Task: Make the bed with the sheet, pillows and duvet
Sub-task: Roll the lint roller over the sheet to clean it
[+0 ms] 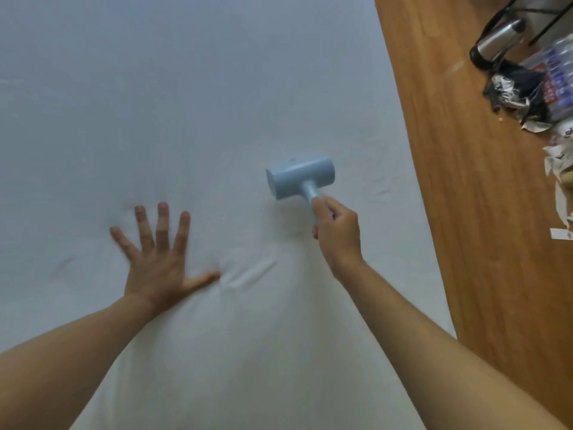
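My left hand (pixel 155 268) presses flat, fingers spread, on the white sheet (pixel 186 103); my right hand (pixel 338 234) grips a blue lint roller (pixel 300 178) near the bed's right edge.

The bed (pixel 186 88) is covered by a white sheet (pixel 217 352), slightly creased near its middle. Beside its right edge, the wooden floor (pixel 465 212) carries a flask (pixel 499 38), a bottle (pixel 555 72) and scraps (pixel 558 169).

At the right edge of the frame, the plastic bottle (pixel 555 66) and torn paper scraps (pixel 558 169) are cut off; the bottle's label is too blurred to read.
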Available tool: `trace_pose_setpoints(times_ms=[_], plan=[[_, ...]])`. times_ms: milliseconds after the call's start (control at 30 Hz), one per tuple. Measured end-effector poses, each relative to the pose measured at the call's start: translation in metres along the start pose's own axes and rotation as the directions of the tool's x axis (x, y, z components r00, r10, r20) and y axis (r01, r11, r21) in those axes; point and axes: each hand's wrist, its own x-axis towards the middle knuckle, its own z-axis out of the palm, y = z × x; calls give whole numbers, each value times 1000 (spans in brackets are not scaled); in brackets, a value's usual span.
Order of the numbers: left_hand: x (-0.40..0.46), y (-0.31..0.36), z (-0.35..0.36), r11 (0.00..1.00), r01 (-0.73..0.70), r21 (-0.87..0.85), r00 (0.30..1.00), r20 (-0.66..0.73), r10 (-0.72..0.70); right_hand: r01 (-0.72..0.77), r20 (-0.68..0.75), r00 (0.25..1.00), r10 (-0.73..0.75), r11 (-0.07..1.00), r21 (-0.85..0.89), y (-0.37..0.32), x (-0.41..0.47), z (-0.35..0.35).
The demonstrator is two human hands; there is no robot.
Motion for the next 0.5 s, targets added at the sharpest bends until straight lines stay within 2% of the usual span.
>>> trace_pose_setpoints(times_ms=[100,233,333,500], plan=[[2,-2,2,1000,0,4,1000,-9,0,-121,-46,991,126,989,90,-33,59,0],[2,-2,6,1000,8,0,999,-34,-8,-262,63,964,257,961,93,-54,98,-11],[1,-1,6,1000,-4,-2,999,-35,4,-262,99,962,255,962,75,-40,87,-17],[2,-1,3,1000,6,-8,999,-35,-6,-193,51,980,191,980,40,32,15,-42]])
